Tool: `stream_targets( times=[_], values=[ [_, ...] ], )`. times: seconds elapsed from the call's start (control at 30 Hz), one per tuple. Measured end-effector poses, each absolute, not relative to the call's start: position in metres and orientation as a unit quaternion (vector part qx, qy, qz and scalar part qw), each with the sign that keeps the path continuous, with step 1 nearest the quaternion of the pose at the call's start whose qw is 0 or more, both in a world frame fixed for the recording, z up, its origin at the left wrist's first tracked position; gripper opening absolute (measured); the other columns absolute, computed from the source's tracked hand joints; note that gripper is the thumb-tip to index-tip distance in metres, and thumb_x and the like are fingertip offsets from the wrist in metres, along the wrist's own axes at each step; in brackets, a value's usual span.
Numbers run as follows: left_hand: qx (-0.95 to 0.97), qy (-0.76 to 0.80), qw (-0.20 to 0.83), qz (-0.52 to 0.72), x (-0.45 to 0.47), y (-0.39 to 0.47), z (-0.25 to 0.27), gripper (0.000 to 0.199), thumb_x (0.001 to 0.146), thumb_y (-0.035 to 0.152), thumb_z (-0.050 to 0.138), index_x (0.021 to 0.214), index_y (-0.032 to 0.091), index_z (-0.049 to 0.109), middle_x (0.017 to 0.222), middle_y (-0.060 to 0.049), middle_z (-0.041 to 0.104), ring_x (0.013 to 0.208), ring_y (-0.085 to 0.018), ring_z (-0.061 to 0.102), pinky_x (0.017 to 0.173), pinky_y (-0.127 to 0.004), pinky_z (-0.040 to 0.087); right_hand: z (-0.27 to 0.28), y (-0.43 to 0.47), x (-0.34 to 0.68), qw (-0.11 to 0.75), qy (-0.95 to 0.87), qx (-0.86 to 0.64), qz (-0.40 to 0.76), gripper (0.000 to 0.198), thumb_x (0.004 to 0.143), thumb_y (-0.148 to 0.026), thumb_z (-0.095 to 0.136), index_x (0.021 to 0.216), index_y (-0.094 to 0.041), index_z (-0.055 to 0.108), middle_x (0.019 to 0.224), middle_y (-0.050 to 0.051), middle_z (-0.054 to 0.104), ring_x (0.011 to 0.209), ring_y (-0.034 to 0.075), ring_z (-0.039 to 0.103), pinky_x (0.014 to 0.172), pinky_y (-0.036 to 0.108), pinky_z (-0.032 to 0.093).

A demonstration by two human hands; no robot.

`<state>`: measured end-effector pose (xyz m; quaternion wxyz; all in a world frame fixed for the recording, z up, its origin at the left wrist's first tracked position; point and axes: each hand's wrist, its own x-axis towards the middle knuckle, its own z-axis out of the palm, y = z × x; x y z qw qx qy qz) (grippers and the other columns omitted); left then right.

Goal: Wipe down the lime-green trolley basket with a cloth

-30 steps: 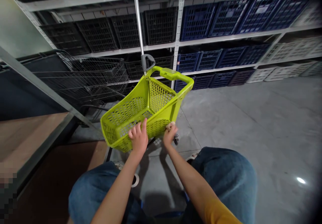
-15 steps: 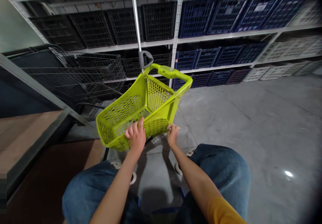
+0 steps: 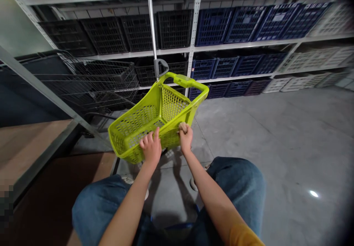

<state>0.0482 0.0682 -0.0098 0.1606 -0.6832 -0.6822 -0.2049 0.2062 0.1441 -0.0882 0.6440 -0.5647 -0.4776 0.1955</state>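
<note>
A lime-green plastic shopping cart (image 3: 132,119) with lattice sides stands tilted in view before my knees. My left hand (image 3: 151,148) is on its near rim, with the fingers hooked over the edge and the index finger stretched out. Against the near side wall, close to the handle end, my right hand (image 3: 186,139) is closed around a crumpled beige cloth (image 3: 183,127). The cart's inside looks bare where it shows. Its lower frame is mostly hidden behind the basket and my hands.
Behind the cart, white metal shelving (image 3: 190,49) holds rows of black crates (image 3: 103,35), blue crates (image 3: 214,26) and pale crates. A dark wire cart (image 3: 107,76) stands at the left. A silver pole (image 3: 152,21) with a grey grip rises by the green cart's handle. A brown board (image 3: 91,172) lies left.
My right hand has slid the cloth up and slightly left along the cart's side. My left hand stays on the rim. The view has shifted slightly.
</note>
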Motion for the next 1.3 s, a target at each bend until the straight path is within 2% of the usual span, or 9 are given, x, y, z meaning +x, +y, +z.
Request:
stream_targets(
  times=[0.2,0.4,0.5,0.63,0.77,0.87,1.0,1.13,1.3],
  values=[
    [-0.696,-0.674,0.136,-0.208,0.055,0.064,-0.006,0.055,0.095,0.022,0.047,0.149,0.027,0.042,0.132,-0.012,0.061,0.112,-0.028,0.056,0.097,-0.046,0.039,-0.068,0.117,0.188,0.567,-0.649,-0.484,0.152,0.037,0.086,-0.015,0.045,0.120,-0.019,0.060,0.113,0.012,0.059,0.108,0.022,0.055,0.099,0.039,0.045],
    [-0.694,-0.678,0.102,-0.220,0.058,0.057,0.000,0.055,0.091,0.024,0.054,0.145,0.028,0.046,0.130,-0.012,0.062,0.113,-0.028,0.055,0.097,-0.045,0.038,-0.074,0.137,0.250,0.550,-0.568,-0.596,0.137,0.034,0.082,-0.013,0.045,0.109,-0.017,0.065,0.104,0.011,0.056,0.102,0.024,0.055,0.100,0.044,0.045],
    [-0.693,-0.675,0.095,-0.236,0.061,0.055,0.002,0.053,0.091,0.023,0.055,0.143,0.028,0.048,0.127,-0.012,0.063,0.112,-0.028,0.055,0.096,-0.045,0.038,-0.067,0.123,0.235,0.545,-0.612,-0.552,0.156,0.036,0.083,-0.013,0.045,0.112,-0.018,0.064,0.105,0.010,0.056,0.101,0.023,0.056,0.098,0.042,0.047],
    [-0.696,-0.669,0.088,-0.244,0.059,0.053,0.003,0.054,0.091,0.023,0.054,0.144,0.027,0.047,0.125,-0.011,0.063,0.111,-0.027,0.055,0.097,-0.044,0.037,-0.023,0.106,0.216,0.559,-0.674,-0.464,0.133,0.038,0.082,-0.011,0.047,0.115,-0.022,0.063,0.107,0.009,0.056,0.103,0.021,0.056,0.095,0.037,0.048],
    [-0.696,-0.670,0.084,-0.242,0.058,0.049,0.003,0.054,0.092,0.025,0.052,0.145,0.026,0.046,0.125,-0.011,0.064,0.112,-0.026,0.054,0.098,-0.044,0.036,0.045,0.134,0.256,0.618,-0.606,-0.500,0.019,0.042,0.083,-0.011,0.046,0.122,-0.022,0.059,0.112,0.010,0.050,0.109,0.023,0.051,0.100,0.043,0.044],
    [-0.696,-0.670,0.082,-0.246,0.062,0.045,0.003,0.053,0.092,0.026,0.052,0.145,0.026,0.047,0.125,-0.011,0.064,0.112,-0.026,0.054,0.099,-0.044,0.036,0.069,0.156,0.279,0.564,-0.631,-0.532,-0.024,0.041,0.081,-0.008,0.045,0.117,-0.020,0.062,0.113,0.011,0.049,0.109,0.024,0.048,0.102,0.047,0.041],
    [-0.699,-0.665,0.085,-0.249,0.071,0.040,-0.001,0.051,0.092,0.024,0.052,0.143,0.026,0.049,0.126,-0.011,0.063,0.113,-0.026,0.054,0.100,-0.044,0.036,0.047,0.130,0.236,0.433,-0.709,-0.554,-0.052,0.033,0.083,-0.006,0.046,0.106,-0.019,0.065,0.105,0.011,0.051,0.109,0.028,0.045,0.107,0.056,0.032],
    [-0.700,-0.663,0.103,-0.245,0.073,0.036,-0.004,0.047,0.093,0.022,0.048,0.140,0.022,0.052,0.126,-0.012,0.063,0.113,-0.026,0.054,0.101,-0.044,0.036,0.019,0.088,0.191,0.340,-0.800,-0.492,-0.039,0.033,0.092,-0.014,0.046,0.120,-0.021,0.061,0.113,0.011,0.052,0.107,0.026,0.046,0.103,0.047,0.038],
    [-0.717,-0.649,0.116,-0.227,0.070,0.034,-0.004,0.055,0.093,0.017,0.046,0.147,0.028,0.044,0.125,-0.011,0.063,0.110,-0.025,0.055,0.099,-0.043,0.038,0.045,0.120,0.264,0.352,-0.768,-0.531,-0.066,0.035,0.088,-0.010,0.046,0.117,-0.021,0.063,0.109,0.010,0.051,0.104,0.025,0.046,0.098,0.043,0.042]
  ],
)
